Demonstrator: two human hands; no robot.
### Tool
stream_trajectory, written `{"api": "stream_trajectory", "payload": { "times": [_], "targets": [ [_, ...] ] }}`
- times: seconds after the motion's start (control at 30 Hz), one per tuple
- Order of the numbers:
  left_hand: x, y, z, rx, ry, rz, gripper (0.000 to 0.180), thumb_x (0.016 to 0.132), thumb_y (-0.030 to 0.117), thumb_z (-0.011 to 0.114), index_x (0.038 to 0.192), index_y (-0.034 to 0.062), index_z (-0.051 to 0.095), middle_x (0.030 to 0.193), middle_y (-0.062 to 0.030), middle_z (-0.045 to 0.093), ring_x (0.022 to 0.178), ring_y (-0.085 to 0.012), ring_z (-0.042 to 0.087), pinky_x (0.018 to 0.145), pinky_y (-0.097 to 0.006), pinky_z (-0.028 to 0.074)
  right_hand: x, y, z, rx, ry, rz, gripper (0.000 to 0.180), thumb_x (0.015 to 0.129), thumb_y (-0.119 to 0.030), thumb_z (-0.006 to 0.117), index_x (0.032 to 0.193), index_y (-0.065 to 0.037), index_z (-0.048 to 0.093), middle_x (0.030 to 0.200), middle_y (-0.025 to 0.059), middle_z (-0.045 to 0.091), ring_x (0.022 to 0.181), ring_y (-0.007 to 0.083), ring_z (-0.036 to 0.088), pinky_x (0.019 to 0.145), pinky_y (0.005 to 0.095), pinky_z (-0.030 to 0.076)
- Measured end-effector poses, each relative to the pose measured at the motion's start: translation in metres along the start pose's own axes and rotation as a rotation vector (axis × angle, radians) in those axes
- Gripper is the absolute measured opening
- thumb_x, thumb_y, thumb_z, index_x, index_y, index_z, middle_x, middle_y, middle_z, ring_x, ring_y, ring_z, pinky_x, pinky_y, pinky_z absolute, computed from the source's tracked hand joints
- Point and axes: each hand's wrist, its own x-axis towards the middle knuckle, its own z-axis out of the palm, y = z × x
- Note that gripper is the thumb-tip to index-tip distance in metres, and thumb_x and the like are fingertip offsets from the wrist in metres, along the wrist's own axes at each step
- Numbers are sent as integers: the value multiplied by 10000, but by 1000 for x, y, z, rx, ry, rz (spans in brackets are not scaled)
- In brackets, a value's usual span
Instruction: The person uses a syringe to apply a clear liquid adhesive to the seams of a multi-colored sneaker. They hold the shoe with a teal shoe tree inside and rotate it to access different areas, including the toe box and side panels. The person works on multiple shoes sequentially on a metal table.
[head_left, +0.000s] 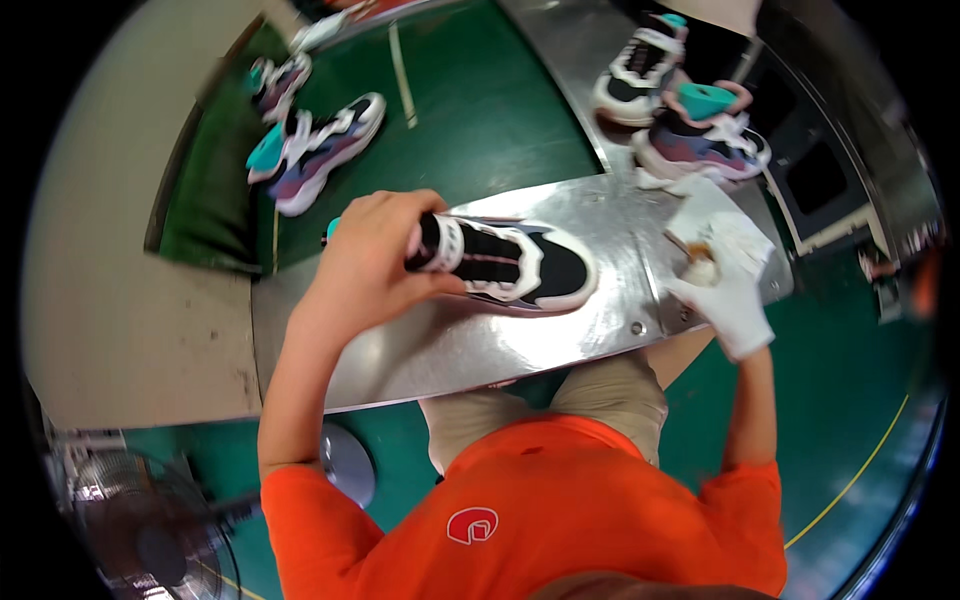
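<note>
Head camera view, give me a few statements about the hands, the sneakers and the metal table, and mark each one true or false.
1. The bare left hand grips the black and white sneaker at its heel end. True.
2. That sneaker lies on the green belt. False: it lies on the shiny metal table.
3. The right hand wears a white glove. True.
4. Only one sneaker is in view. False: others sit on the green conveyor belt and further along the metal.

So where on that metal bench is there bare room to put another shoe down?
Bare metal lies along the bench near edge, below the shoe the left hand holds. The right end is crowded: gloved right hand, cloth, two shoes behind.
</note>
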Motion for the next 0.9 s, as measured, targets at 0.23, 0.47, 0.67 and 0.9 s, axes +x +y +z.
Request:
{"api": "stream_trajectory", "payload": {
  "times": [0.23,0.47,0.67,0.9],
  "targets": [
    [-110,38,32,254,255,100,201,901,212,578,1008,88,693,1182,-121,695,1055,-305,653,910,-397,501,2,-73,-3,492,-429,-13,554,826,-429,698,1154,13,637,974,172,641,703,253,649,532,286,475],
    [-115,48,49,248,417,-63,119,900,171,624,1014,153,647,1096,-40,743,1028,-275,709,872,-364,533,41,-95,85,589,-584,-144,635,815,-448,683,1184,61,594,925,157,635,700,227,627,586,293,474],
    [-116,43,48,177,433,-95,125,905,194,613,1021,155,634,1074,-33,747,999,-260,718,843,-349,545,65,-107,120,579,-755,-129,659,822,-466,668,1201,66,585,969,163,632,755,230,626,636,300,476],
    [-118,38,54,227,490,-58,108,917,220,607,1002,162,639,1052,-12,752,980,-247,723,852,-335,530,78,-108,117,570,-843,-96,686,831,-488,651,1220,71,574,1022,171,627,819,233,625,694,308,479]
  ]
}}
